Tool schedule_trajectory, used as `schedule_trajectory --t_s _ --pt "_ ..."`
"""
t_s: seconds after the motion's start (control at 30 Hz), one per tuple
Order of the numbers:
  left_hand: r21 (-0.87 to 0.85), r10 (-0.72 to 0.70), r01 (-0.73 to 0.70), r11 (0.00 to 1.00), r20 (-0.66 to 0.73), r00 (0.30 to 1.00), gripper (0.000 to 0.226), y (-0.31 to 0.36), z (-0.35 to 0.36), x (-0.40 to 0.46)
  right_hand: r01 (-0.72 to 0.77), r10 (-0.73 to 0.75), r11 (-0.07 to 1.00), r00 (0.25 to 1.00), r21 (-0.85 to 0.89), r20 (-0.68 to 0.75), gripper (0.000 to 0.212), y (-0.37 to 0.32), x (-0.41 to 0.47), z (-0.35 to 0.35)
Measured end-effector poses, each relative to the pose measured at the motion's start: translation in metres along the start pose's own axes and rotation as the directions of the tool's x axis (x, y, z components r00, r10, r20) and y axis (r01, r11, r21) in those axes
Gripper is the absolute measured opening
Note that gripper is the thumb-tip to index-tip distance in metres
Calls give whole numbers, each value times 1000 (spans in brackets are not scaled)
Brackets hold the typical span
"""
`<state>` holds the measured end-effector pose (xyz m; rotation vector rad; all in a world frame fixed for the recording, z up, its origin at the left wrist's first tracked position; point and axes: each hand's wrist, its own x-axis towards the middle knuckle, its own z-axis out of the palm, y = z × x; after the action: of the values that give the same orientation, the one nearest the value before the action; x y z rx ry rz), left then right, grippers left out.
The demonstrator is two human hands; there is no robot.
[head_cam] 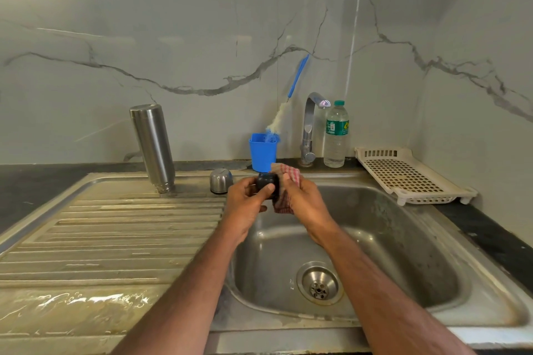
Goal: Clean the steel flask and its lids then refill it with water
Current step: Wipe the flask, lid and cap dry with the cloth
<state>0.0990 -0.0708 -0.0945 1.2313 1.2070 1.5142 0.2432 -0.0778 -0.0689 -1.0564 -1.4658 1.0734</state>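
Gripping dark rounded lid (266,183), left hand (245,204), right hand (302,202) clutching checked cloth (290,179)

Flask (153,147) inverted on drainboard (109,228), cap (221,180) right of it.

Left hand (248,199), right hand (300,199) raised, fingers curled

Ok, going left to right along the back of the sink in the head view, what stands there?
Upturned steel flask → small domed steel lid → blue plastic cup holding a blue-handled bottle brush → chrome tap → clear plastic water bottle → cream perforated plastic tray.
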Motion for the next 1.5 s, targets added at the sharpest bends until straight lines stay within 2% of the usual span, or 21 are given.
schedule_trajectory --t_s 0.07,0.13,0.2,0.27,0.3,0.37,0.4,0.47,0.57,0.63,0.73,0.8,0.97,1.07,1.13,1.23,1.3,1.37,1.43,1.5 --pt "19 -28 28 999 -22 999 29 -2 -6 1 87 -82 993 994 -78 65 37 -3 -6 3" --pt "4 -40 40 999 62 997 34 -2 -9 1 99 -92 992 992 -80 84 39 4 -2 5" --pt "-38 -10 17 999 171 985 41 -2 -9 -1 18 -19 999 999 27 32 40 2 1 2" --pt "-136 3 30 990 235 972 49 -1 -6 -3 -114 120 960 993 256 -9 39 3 5 -5" --pt "-185 2 46 982 251 968 51 0 -3 -4 -169 181 919 984 356 0 39 3 6 -8" --pt "-288 -3 77 955 246 969 51 3 2 -6 -231 240 881 970 412 29 39 4 4 -9" --pt "-339 -9 89 937 230 973 50 5 4 -6 -243 263 889 965 387 0 40 6 5 -6" --pt "-420 -20 95 902 179 984 52 7 5 -4 -226 271 938 951 263 -147 37 12 10 -4" --pt "-474 2 75 878 159 987 54 8 1 -2 -153 127 987 917 -40 -377 32 14 13 -7" --pt "-432 11 74 899 190 982 53 7 2 -3 -97 74 994 928 -46 -366 32 14 13 -7" --pt "-171 24 4 985 162 987 41 7 8 -7 -113 138 987 958 112 -253 32 11 13 2" --pt "-47 51 -45 998 128 990 33 5 8 -7 -95 131 981 967 168 -217 30 11 12 5" --pt "206 37 -68 976 150 988 46 -8 -2 3 92 -87 994 992 53 -93 25 8 5 2" --pt "227 42 -71 971 132 990 39 -8 -3 3 177 -176 984 982 9 -66 25 10 6 4" --pt "233 50 -89 968 167 985 41 -6 -4 2 163 -159 986 984 42 -83 26 12 8 2" --pt "181 63 -109 977 246 967 52 -6 -5 1 -9 24 990 994 143 -104 30 12 9 -7" --pt "114 83 -115 987 250 965 55 -4 -3 -2 -169 188 930 982 327 -28 35 9 7 -10" --pt "40 101 -112 993 213 972 55 -3 0 -2 -242 255 879 967 410 22 39 8 7 -11" --pt "-26 104 -101 995 143 984 55 -1 1 -2 -243 265 886 964 396 0 36 9 9 -10" --pt "-74 99 -93 993 82 992 58 -2 -1 1 -214 241 932 969 292 -58 32 12 11 -8"
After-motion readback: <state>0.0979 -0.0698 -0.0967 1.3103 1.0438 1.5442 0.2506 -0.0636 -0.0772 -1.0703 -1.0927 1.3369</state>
